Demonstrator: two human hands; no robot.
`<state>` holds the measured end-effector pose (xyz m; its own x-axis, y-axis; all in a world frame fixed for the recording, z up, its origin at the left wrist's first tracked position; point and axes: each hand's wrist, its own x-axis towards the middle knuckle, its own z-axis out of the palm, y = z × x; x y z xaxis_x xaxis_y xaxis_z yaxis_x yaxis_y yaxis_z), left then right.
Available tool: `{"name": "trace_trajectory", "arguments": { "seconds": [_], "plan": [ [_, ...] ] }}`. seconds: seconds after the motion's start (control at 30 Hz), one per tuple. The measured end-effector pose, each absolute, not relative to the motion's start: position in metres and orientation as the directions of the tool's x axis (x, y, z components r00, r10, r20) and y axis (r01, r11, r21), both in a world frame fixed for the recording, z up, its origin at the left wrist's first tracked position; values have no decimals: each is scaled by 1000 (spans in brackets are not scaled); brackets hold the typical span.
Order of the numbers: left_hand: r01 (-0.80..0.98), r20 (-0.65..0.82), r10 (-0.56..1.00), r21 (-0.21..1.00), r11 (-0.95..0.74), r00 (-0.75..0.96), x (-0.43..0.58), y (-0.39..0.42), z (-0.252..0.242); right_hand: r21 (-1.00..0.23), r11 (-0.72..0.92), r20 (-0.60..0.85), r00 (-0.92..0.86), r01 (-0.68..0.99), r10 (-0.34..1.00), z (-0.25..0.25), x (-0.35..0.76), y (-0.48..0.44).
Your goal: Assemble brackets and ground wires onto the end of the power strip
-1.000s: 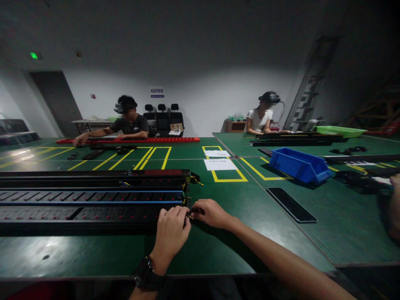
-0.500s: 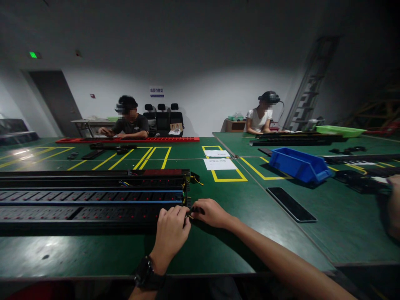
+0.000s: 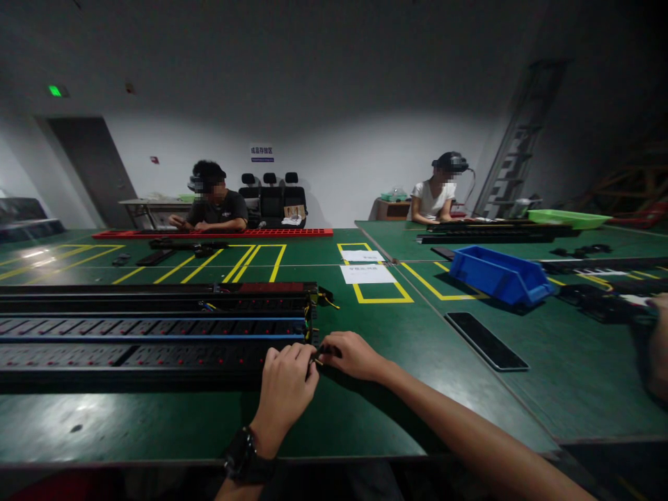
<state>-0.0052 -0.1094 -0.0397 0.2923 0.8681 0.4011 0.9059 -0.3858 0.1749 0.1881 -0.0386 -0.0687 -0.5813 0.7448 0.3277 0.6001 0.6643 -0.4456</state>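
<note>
Several long black power strips point(image 3: 177, 356) with rows of sockets and small red dots lie side by side at the left. My left hand point(image 3: 289, 379), with a watch on the wrist, is closed over the right end of the nearest strip. From the right, my right hand point(image 3: 353, 355) pinches a small black part point(image 3: 328, 351) against that end. A bit of yellow wire shows between the hands; the exact joint is hidden by my fingers. Loose coloured wires point(image 3: 328, 299) stick out from the end of a strip farther back.
A phone point(image 3: 487, 341) and a blue bin point(image 3: 498, 275) are on the green table point(image 3: 407, 390) to the right. Paper sheets point(image 3: 368, 274) lie ahead. Two co-workers sit across, beyond a red rail point(image 3: 292, 233) and black strips point(image 3: 490, 236). Another person's arm point(image 3: 658, 341) enters at far right.
My hands hold the same position on the strip's end and the small black part. The co-worker at the left has shifted slightly to the left.
</note>
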Motion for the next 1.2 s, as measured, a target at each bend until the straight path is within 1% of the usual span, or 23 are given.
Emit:
{"name": "trace_trajectory", "arguments": {
  "seconds": [0.33,0.5,0.57,0.63,0.7,0.8,0.87,1.0,1.07,1.1,1.13,1.2],
  "plan": [
    [908,405,864,158,-389,300,-6,-109,-40,-451,652,319,-573,609,755,-69,187,-37],
    [918,386,874,139,-372,296,-8,-116,-38,-512,663,302,-608,546,734,-68,194,-35],
    [919,374,884,161,-360,281,-10,-119,-31,-527,638,358,-534,561,766,-69,202,-26],
    [916,355,897,200,-348,264,-11,-115,-19,-524,573,452,-364,631,814,-70,210,-11],
    [912,326,904,208,-354,276,-11,-104,-4,-515,485,505,-207,706,838,-69,214,10],
    [923,331,913,216,-319,238,-11,-72,15,-491,388,503,-109,780,857,-66,206,45],
    [932,324,929,247,-266,179,-11,-49,23,-474,335,492,-70,814,868,-64,193,64],
    [941,276,954,277,-196,117,-18,-18,21,-406,187,417,-1,895,909,-61,173,88],
    [945,277,956,277,-175,96,-25,-12,15,-372,106,423,67,922,904,-60,179,92],
    [947,277,957,276,-163,84,-29,-11,11,-349,72,439,95,935,893,-60,187,92],
    [950,273,959,275,-146,68,-32,-11,7,-303,63,451,85,951,888,-61,196,91],
    [955,245,969,280,-100,30,-38,-11,1,-182,97,446,-6,979,895,-64,218,88]
  ]
}}
